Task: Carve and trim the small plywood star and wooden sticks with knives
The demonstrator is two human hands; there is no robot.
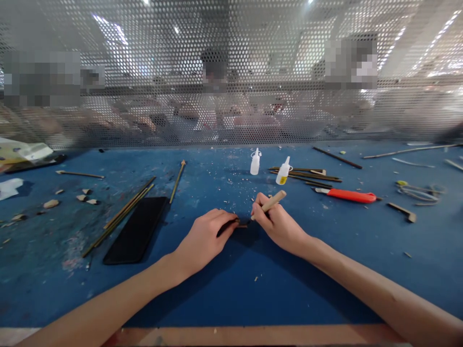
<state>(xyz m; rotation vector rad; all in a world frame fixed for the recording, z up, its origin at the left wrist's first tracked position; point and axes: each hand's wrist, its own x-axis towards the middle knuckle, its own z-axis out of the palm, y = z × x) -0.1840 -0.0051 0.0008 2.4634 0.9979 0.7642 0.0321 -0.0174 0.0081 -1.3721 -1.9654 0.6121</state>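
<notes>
My left hand (208, 235) is closed, pinching a small brown stick (241, 226) close to the blue tabletop. Facing it from the right, my right hand (277, 225) grips a tool with a pale round wooden handle (274, 201), held tilted like a pen. Its working end points down beside the stick; the tip is too small and dark to make out. Beyond my hands stand two white squeeze bottles, one upright (255, 163) and one with a yellow label (283, 172). Pale shavings lie scattered in front of them.
A black phone-like slab (136, 231) lies left, beside thin sticks (121, 213). On the right are a red-handled knife (350, 195), more thin sticks (311, 174) and a hooked wooden piece (402, 211). A perforated metal screen (173, 115) borders the back, with blurred people behind.
</notes>
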